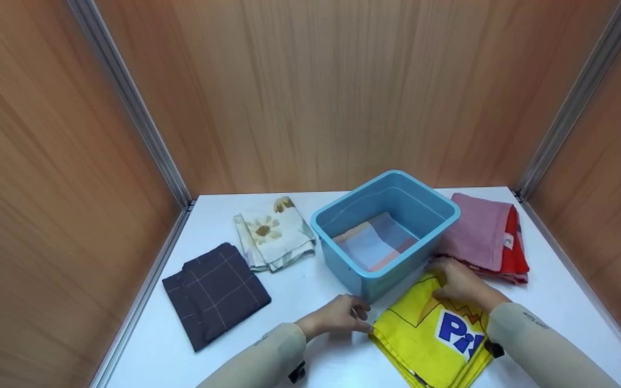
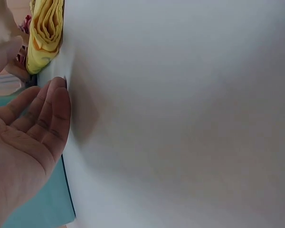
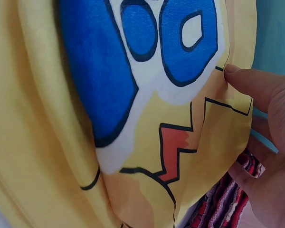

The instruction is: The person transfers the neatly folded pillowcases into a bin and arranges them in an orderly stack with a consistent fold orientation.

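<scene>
A folded yellow cloth (image 1: 421, 328) with blue lettering and a red zigzag lies in front of the blue bin. At its far right edge my right hand (image 1: 459, 283) pinches the fabric; the right wrist view shows the thumb (image 3: 242, 78) on top and the other fingers behind the edge. By the near left corner of the cloth is my left hand (image 1: 343, 315), its fingertips right at that corner. In the left wrist view the left hand's fingers (image 2: 59, 114) are loosely extended just over the white table, holding nothing.
The blue plastic bin (image 1: 343, 269) holds a folded pastel checked cloth (image 1: 372, 242). To its left lie a floral cloth (image 1: 273, 231) and a dark checked cloth (image 1: 216, 293). Pink and red folded cloths (image 1: 475, 231) are stacked on its right. Wooden panels (image 1: 310, 91) enclose the white table.
</scene>
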Demonstrator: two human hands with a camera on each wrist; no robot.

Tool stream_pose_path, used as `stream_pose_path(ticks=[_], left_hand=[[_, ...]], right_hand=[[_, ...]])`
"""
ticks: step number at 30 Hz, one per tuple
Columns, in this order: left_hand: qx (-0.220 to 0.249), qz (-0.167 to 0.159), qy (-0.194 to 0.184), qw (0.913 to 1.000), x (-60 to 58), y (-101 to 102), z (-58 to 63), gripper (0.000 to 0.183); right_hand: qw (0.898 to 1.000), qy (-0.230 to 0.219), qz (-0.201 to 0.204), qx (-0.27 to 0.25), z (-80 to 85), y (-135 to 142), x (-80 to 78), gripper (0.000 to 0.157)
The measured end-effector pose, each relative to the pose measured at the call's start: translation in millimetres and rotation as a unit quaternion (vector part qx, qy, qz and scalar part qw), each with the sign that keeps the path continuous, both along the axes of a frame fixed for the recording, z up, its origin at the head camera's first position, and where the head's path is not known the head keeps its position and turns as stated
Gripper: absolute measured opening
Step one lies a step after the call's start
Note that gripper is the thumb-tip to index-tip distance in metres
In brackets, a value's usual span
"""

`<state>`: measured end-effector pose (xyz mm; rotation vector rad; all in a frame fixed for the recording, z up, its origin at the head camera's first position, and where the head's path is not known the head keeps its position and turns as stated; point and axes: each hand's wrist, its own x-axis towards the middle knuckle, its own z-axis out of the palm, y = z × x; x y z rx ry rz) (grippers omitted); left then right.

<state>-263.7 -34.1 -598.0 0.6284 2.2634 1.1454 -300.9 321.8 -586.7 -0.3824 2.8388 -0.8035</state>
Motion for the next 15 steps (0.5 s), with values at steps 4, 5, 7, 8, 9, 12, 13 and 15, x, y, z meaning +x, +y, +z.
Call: stream_pose_path(ticks=[4, 5, 7, 8, 9, 12, 13, 15], left_hand=[[0.007, -0.009, -0.009, 0.9999, 2.0, 8.0, -1.8, 0.047], [0.008, -0.011, -0.009, 0.9999, 2.7, 9.9, -2.1, 0.047], [0.011, -0.014, -0.011, 0.9998, 4.2, 13.6, -2.6, 0.047], [0.013, -0.015, -0.011, 0.9997, 5.0, 15.6, -3.0, 0.046], [0.014, -0.016, -0.010, 0.9997, 5.6, 17.2, -3.5, 0.046], [0.012, -0.011, -0.010, 0.9998, 7.1, 21.9, -3.9, 0.046], [0.012, -0.009, -0.011, 0.9998, 7.5, 23.4, -4.4, 0.046], [0.010, -0.003, -0.015, 0.9998, 8.7, 26.4, -4.3, 0.047]], right_hand=[[1.000, 0.010, 0.007, 0.004, -2.0, -2.3, -1.5, 0.055], [1.000, 0.014, 0.012, 0.005, -2.1, -2.7, -1.5, 0.054], [1.000, 0.020, 0.014, 0.006, -2.2, -3.4, -1.4, 0.053], [1.000, 0.023, 0.015, 0.008, -2.2, -3.6, -1.1, 0.053], [1.000, 0.024, 0.016, 0.007, -2.3, -3.6, -1.0, 0.053], [1.000, 0.020, 0.011, 0.007, -2.9, -3.4, -1.1, 0.054], [1.000, 0.016, 0.007, 0.007, -3.4, -3.2, -1.3, 0.054], [1.000, 0.013, 0.007, 0.006, -3.4, -2.9, -1.8, 0.054]])
